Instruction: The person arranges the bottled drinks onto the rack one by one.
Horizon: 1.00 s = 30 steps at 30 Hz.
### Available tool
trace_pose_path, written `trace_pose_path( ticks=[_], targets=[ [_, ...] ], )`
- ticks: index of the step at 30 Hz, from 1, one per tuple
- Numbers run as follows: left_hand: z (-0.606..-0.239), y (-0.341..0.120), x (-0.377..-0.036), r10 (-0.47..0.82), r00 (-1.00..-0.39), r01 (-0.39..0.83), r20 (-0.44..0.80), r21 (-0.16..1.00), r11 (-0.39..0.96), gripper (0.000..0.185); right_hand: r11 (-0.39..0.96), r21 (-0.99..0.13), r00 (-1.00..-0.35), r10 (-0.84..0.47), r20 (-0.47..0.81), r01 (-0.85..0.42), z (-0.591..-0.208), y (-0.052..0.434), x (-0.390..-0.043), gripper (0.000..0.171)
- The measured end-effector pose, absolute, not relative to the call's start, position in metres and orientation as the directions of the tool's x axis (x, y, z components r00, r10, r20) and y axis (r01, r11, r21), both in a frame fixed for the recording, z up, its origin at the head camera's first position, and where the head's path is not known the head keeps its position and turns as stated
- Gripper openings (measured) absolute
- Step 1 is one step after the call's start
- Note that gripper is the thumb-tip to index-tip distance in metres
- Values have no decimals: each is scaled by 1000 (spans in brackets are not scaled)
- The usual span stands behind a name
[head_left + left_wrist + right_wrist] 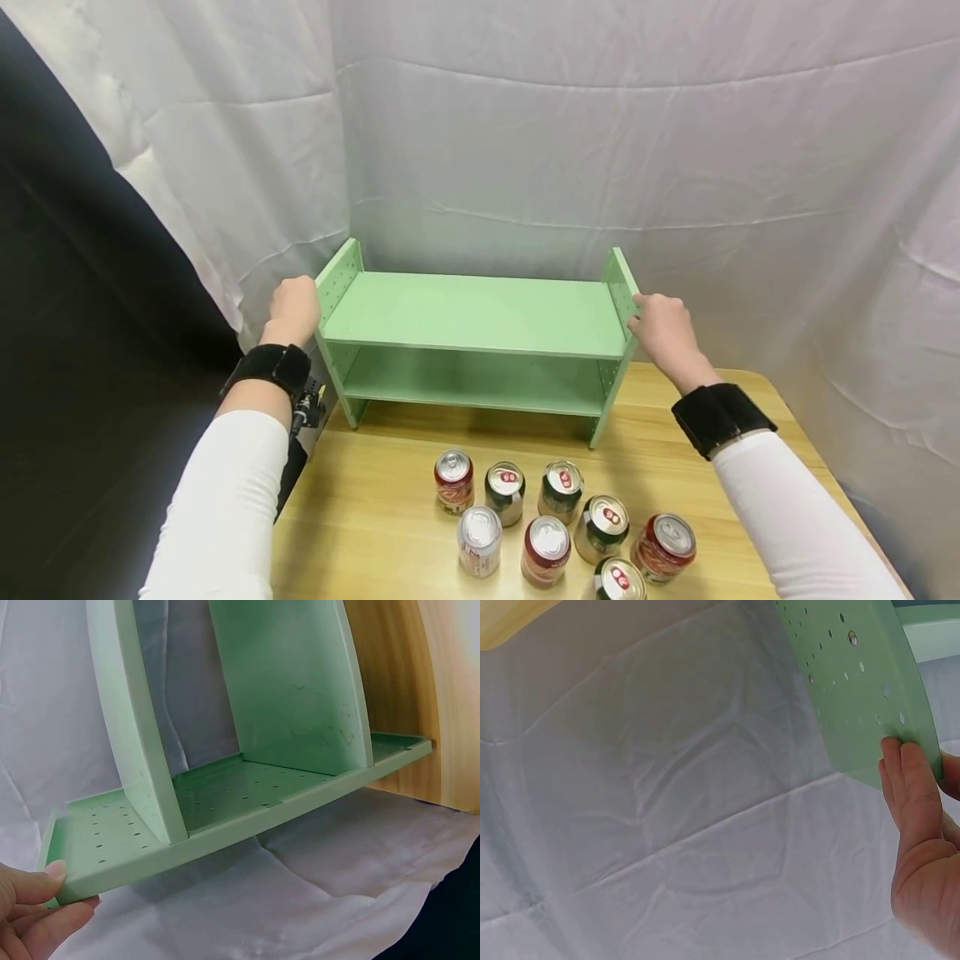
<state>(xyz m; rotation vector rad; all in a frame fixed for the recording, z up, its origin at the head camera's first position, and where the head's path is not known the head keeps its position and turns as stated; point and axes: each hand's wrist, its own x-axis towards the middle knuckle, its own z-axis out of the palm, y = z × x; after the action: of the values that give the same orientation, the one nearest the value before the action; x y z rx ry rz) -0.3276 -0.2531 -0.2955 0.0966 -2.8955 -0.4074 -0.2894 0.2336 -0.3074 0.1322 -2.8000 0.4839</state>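
Note:
A green two-tier shelf (480, 312) with perforated side panels stands toward the back of the wooden table. My left hand (293, 307) grips its left side panel near the top. In the left wrist view, the thumb (46, 879) lies on one face of that panel (247, 832) and the fingers on the other. My right hand (663, 331) holds the right side panel near its upper front edge. Seen from the right wrist, fingers (916, 780) lie along the outer face of the panel (855, 682), with the thumb around its edge.
Several drink cans stand on the table (360, 517) in front of the shelf, among them a red can (453, 481), a silver-white can (479, 542) and a green-and-gold can (602, 529). White curtains (525, 150) hang behind; dark cloth (90, 375) hangs at the left.

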Motion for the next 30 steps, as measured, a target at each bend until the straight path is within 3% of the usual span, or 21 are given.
trace_pose_path(
  ticks=[30],
  targets=[
    [-299, -247, -330, -72, -975, -15, 209, 261, 965, 28, 927, -352, -953, -20, 304, -131, -307, 243, -278, 40]
  ],
)
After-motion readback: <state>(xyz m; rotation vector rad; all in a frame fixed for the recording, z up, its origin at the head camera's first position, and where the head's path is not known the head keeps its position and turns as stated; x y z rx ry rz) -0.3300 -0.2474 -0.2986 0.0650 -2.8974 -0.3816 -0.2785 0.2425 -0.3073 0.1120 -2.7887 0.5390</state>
